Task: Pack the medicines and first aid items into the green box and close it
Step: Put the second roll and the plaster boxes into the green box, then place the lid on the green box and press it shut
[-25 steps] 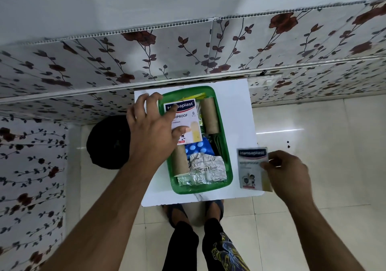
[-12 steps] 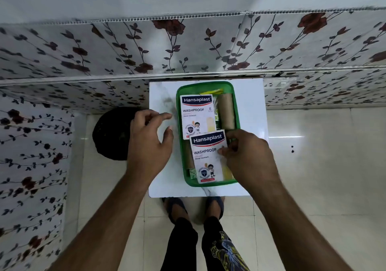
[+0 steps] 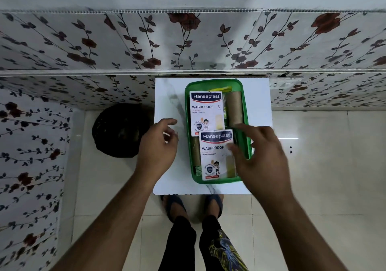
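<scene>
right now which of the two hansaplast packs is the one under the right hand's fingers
The nearer Hansaplast pack, lying at the near end of the green box. The right hand covers its right edge; the farther pack lies uncovered, its bottom edge tucked under the nearer one.

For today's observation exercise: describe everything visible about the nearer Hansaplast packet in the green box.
The nearer Hansaplast packet is a flat white pack with a dark blue logo band, "WASHPROOF" print and a cartoon child. It lies face up on the contents at the near end of the green box, overlapping the other packet's lower edge. The right hand covers its right side.
</scene>
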Demonstrator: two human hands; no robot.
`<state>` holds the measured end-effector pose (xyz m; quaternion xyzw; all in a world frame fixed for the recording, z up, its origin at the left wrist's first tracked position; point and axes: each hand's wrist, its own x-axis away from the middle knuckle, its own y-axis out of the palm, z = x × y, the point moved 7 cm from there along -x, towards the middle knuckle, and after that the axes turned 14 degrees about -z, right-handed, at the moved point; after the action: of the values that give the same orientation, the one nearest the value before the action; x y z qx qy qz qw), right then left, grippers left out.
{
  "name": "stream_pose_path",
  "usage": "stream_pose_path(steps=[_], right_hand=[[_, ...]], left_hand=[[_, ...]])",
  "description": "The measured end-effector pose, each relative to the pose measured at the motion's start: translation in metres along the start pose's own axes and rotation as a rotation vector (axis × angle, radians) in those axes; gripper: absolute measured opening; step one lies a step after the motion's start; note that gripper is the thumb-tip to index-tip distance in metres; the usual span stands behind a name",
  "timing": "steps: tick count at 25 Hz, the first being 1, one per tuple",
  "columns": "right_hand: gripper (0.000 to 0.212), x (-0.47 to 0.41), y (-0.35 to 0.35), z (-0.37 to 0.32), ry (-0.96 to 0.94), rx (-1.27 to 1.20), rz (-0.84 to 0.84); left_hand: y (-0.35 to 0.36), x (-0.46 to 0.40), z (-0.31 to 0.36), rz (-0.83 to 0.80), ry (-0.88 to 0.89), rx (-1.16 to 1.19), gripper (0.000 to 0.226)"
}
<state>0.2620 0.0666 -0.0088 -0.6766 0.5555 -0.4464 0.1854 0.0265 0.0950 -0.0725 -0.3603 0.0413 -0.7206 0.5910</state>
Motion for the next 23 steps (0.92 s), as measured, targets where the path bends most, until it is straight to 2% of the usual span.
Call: stream_pose_path(steps=[1, 3, 5, 7, 13, 16, 19, 23], right_hand=[[0.045, -0.001, -0.007, 0.01, 0.057, -0.011, 0.043], [0.046, -0.009, -0.002, 0.028, 0.171, 0.08, -0.071], [0.036, -0.019, 0.012, 0.035, 0.155, 0.138, -0.195], [0.023, -0.025, 0.015, 0.034, 0.096, 0.165, -0.175], [0.015, -0.018, -0.008, 0.039, 0.039, 0.073, -0.065], [0.016, -0.009, -0.027, 0.05, 0.058, -0.009, 0.005], [0.017, -0.004, -0.034, 0.059, 0.088, -0.018, 0.021], [0.018, -0.003, -0.022, 0.062, 0.11, -0.004, -0.032]], left_hand=[[0.006, -0.004, -0.008, -0.044, -0.07, 0.031, 0.022], [0.018, -0.009, -0.02, -0.139, -0.182, 0.048, 0.018], [0.029, -0.013, -0.02, -0.218, -0.235, 0.071, 0.022], [0.035, -0.018, -0.016, -0.248, -0.242, 0.072, 0.023], [0.039, -0.027, -0.015, -0.189, -0.27, 0.034, 0.018], [0.046, -0.03, -0.003, -0.194, -0.27, -0.13, 0.017], [0.038, -0.026, -0.002, -0.187, -0.313, 0.041, 0.028], [-0.028, 0.004, 0.014, 0.055, -0.256, 0.033, 0.026]])
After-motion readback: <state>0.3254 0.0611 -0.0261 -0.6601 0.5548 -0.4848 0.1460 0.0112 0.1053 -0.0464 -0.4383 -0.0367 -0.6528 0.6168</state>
